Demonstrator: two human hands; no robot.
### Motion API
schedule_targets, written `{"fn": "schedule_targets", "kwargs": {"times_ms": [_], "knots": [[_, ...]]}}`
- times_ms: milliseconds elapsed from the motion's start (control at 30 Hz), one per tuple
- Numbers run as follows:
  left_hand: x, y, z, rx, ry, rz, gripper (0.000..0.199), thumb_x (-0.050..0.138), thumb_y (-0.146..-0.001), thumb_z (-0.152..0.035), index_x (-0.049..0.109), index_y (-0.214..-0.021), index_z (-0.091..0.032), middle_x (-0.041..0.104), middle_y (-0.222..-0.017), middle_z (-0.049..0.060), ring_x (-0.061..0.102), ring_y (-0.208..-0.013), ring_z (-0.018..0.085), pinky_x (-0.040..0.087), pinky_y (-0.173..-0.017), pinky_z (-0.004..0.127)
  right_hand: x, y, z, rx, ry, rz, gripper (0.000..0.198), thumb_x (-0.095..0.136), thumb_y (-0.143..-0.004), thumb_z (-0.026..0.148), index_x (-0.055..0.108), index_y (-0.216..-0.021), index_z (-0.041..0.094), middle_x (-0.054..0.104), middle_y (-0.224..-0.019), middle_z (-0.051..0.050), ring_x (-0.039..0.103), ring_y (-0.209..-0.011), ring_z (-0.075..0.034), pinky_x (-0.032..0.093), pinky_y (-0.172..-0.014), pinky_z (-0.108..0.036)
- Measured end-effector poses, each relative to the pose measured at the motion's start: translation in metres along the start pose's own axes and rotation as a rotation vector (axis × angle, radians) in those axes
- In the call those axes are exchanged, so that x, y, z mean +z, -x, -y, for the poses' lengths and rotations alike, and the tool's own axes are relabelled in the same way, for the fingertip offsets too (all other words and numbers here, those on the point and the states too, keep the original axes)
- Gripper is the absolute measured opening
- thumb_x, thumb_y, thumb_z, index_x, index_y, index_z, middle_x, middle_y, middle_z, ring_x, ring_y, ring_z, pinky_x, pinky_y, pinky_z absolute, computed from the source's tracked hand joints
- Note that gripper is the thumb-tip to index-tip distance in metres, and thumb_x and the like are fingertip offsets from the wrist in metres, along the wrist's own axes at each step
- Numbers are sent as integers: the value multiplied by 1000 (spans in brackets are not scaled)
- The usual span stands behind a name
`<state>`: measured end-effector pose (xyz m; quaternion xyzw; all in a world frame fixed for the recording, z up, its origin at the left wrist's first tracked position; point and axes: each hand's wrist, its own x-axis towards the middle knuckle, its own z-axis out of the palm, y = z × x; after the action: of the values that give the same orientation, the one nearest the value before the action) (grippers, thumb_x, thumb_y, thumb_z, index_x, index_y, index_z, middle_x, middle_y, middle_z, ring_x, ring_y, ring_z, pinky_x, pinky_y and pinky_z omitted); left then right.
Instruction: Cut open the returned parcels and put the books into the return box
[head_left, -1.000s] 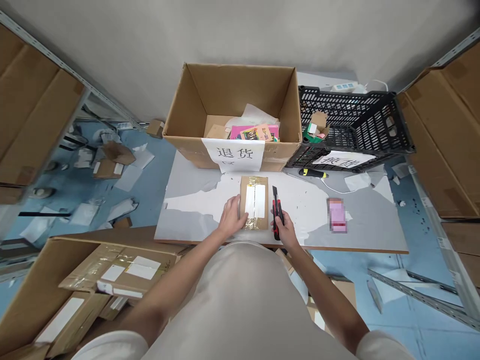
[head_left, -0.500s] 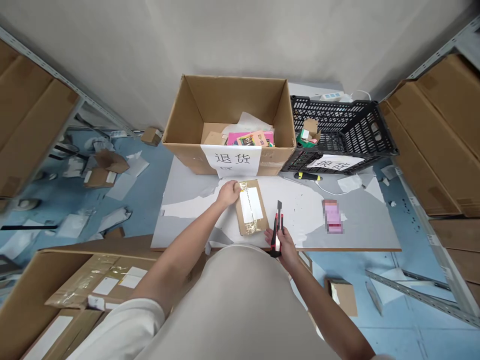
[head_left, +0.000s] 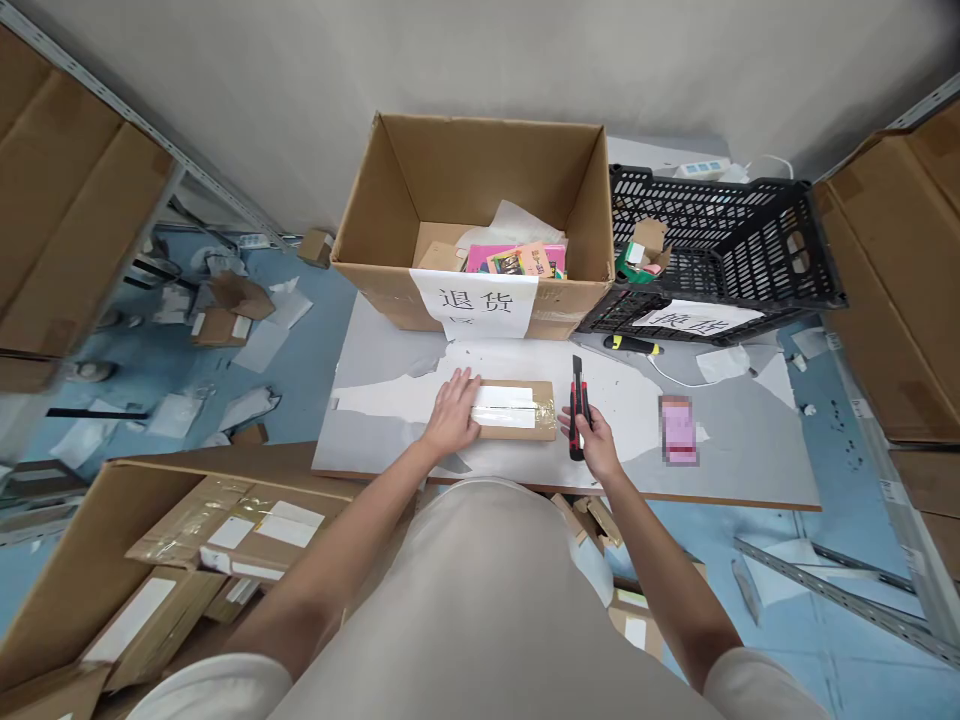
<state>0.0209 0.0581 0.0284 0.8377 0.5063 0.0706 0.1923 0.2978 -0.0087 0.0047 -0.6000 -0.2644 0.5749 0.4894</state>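
Note:
A small brown cardboard box (head_left: 516,432) with a white label and clear tape lies flat on the table, its long side running left to right. My left hand (head_left: 452,410) rests on the left end of this box with its fingers stretched out. Just beyond the right end, my right hand (head_left: 592,440) is wrapped around a red and black utility knife (head_left: 576,412). The knife's blade end points away from me and stays apart from the box.
Behind stands a large open carton (head_left: 360,255) holding colourful booklets and paper. Right of it is a black plastic crate (head_left: 817,290) with a small opened box inside. A yellow-black tool (head_left: 631,345) and a pink blurred item (head_left: 679,430) lie on the table (head_left: 772,465). Lower left, a carton (head_left: 67,560) holds parcels.
The small box has turned from lengthwise to crosswise. My left hand has gone from gripping its upper left edge to lying flat on its left end. The knife remains in my right hand.

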Motion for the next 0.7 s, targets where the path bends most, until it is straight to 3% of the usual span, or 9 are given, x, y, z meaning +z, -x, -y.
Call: {"fn": "schedule_targets", "kwargs": {"times_ms": [100, 200, 267, 467, 700], "knots": [[-3, -22, -12, 106, -88, 191, 92, 62, -65, -42, 22, -143, -14, 21, -150, 19, 15, -139, 37, 10, -109, 55, -27, 18, -5, 70, 156, 70, 53, 61, -75, 55, 52, -113, 19, 65, -99, -7, 59, -58, -11, 51, -53, -28], [1, -28, -25, 73, -150, 210, 115, 70, -51, -62, 21, -144, -16, 26, -148, 20, 20, -135, 41, 6, -108, 58, -40, 35, -10, 132, 176, 176, 62, 58, -77, 56, 46, -127, 22, 64, -93, -6, 54, -51, -9, 45, -42, -24], [4, -28, -30, 51, -173, 189, 122, 72, -45, -66, 21, -145, -17, 32, -144, 20, 25, -132, 41, 7, -108, 56, -41, 42, -13, 159, 151, 222, 69, 57, -78, 56, 38, -136, 24, 62, -90, -4, 53, -50, -9, 44, -40, -23], [6, -28, -31, 71, -181, 178, 122, 73, -43, -66, 24, -143, -17, 38, -139, 19, 31, -126, 40, 10, -108, 55, -38, 35, -9, 197, 116, 305, 72, 55, -80, 56, 33, -142, 26, 61, -85, -2, 52, -46, -8, 43, -39, -22], [10, -25, -33, 31, -182, 156, 114, 73, -47, -61, 28, -142, -17, 41, -136, 18, 34, -123, 39, 12, -108, 53, -60, 15, 21, 308, 280, 483, 66, 60, -79, 51, 44, -137, 25, 58, -63, 3, 46, -38, -6, 38, -36, -19]]}}
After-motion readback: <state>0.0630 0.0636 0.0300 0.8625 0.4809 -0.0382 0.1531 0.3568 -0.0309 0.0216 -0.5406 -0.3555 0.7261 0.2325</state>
